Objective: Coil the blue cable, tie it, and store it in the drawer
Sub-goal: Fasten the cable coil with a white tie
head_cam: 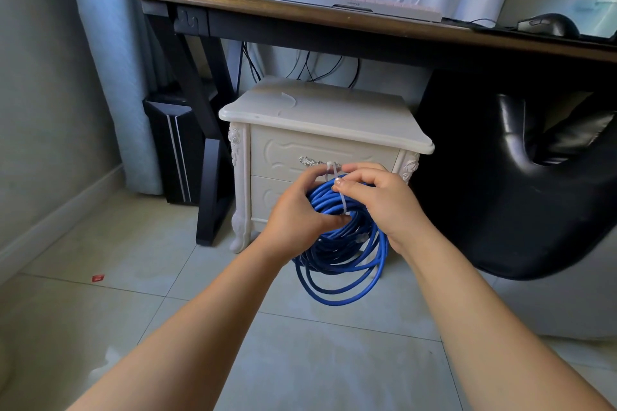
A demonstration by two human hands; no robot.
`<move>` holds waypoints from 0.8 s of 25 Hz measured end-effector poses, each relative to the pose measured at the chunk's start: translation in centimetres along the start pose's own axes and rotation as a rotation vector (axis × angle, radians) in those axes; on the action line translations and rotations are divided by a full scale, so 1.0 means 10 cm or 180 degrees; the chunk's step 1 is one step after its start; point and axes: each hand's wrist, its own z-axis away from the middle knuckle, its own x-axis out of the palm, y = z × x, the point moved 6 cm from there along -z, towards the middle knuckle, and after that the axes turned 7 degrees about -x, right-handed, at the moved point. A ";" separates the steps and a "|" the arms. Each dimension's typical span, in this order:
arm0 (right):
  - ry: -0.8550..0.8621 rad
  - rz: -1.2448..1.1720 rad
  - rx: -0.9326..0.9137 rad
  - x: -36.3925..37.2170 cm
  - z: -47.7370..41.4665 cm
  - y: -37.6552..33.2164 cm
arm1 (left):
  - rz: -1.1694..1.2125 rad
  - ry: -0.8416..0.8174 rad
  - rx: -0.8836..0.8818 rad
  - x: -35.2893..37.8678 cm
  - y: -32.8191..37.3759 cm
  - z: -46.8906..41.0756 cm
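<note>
head view shows the blue cable (pixel 340 257) already coiled, hanging in front of the nightstand (pixel 320 110). the left hand (pixel 297 213) grips the bundle near its top. the right hand (pixel 380 200) pinches a white tie (pixel 341 202) looped round the strands, so tying looks under way. the top drawer (pixel 280 153) is closed, so storing is left. open floor (pixel 133 260) lies below, with the desk (pixel 300 10) edge above and a black chair (pixel 534 210) close on the right.

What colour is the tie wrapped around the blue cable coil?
The tie is whitish and translucent, seen best in the head view.
</note>
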 end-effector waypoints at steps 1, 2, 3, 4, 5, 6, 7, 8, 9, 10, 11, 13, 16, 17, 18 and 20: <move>-0.0012 -0.0012 0.0023 -0.01 0.00 0.01 | -0.0042 -0.0014 0.0028 0.01 0.00 0.00; -0.0018 -0.0025 0.0046 -0.01 0.00 0.02 | -0.0070 -0.0027 0.0055 0.03 0.00 -0.01; -0.0019 -0.0047 0.0070 -0.02 0.00 0.02 | -0.0083 -0.0043 0.0085 0.03 0.00 -0.01; -0.0017 -0.0068 0.0087 -0.03 0.00 0.03 | -0.0098 -0.0060 0.0120 0.04 0.01 -0.01; -0.0015 -0.0086 0.0098 -0.04 0.00 0.03 | -0.0128 -0.0068 0.0150 0.05 0.01 -0.02; -0.0012 -0.0107 0.0107 -0.04 0.01 0.03 | -0.0162 -0.0073 0.0175 0.05 0.01 -0.02; -0.0006 -0.0129 0.0121 -0.05 0.01 0.03 | -0.0193 -0.0077 0.0196 0.06 0.01 -0.02; -0.0002 -0.0144 0.0139 -0.06 0.01 0.04 | -0.0228 -0.0078 0.0217 0.07 0.01 -0.02; -0.0001 -0.0152 0.0160 -0.06 0.01 0.04 | -0.0269 -0.0073 0.0240 0.07 0.01 -0.03; -0.0003 -0.0156 0.0182 -0.07 0.01 0.05 | -0.0308 -0.0065 0.0257 0.07 0.01 -0.03; -0.0008 -0.0158 0.0197 -0.07 0.01 0.06 | -0.0336 -0.0062 0.0269 0.07 0.01 -0.03; -0.0021 -0.0169 0.0208 -0.07 0.01 0.07 | -0.0372 -0.0063 0.0291 0.08 0.01 -0.03; -0.0026 -0.0241 0.0247 -0.07 0.00 0.08 | -0.0396 -0.0039 0.0328 0.07 0.02 -0.03; -0.0029 -0.0284 0.0277 -0.07 0.00 0.09 | -0.0405 -0.0028 0.0330 0.07 0.03 -0.03; -0.0038 -0.0339 0.0309 -0.07 -0.01 0.09 | -0.0416 -0.0024 0.0326 0.07 0.03 -0.03; -0.0063 -0.0490 0.0370 -0.06 -0.01 0.10 | -0.0429 -0.0039 0.0330 0.07 0.04 -0.03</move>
